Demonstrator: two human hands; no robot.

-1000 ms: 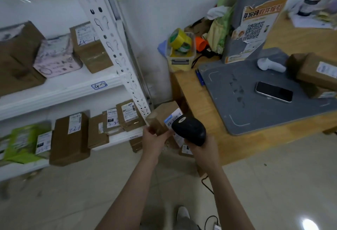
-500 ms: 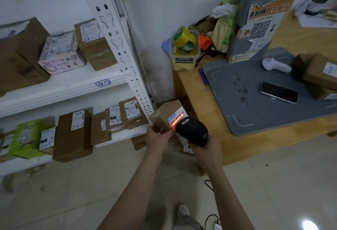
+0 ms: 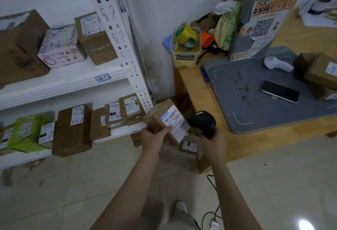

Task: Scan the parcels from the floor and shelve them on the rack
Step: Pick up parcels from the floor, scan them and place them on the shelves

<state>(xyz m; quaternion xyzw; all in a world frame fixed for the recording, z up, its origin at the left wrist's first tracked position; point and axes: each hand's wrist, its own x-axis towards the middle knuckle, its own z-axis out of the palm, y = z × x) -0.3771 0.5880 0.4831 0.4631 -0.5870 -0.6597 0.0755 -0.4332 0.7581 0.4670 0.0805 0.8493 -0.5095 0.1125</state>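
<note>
Scanner [image 3: 203, 122], tight in right hand [image 3: 213, 145], now clear of parcel [image 3: 165, 120], tight in left hand [image 3: 154, 140], just beside rack post [image 3: 125, 54].

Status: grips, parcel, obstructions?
Left grip holds small parcel, label up. Right grip holds black scanner beside label. Rack upright close behind parcel.

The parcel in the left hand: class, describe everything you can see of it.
The small brown cardboard parcel is a taped rectangular box, tilted, held in the air near the rack's lower shelf. A white shipping label with a blue corner and barcodes faces up. The left hand grips its near end, thumb on the label. The black barcode scanner in the right hand sits beside it; contact cannot be judged.
</note>
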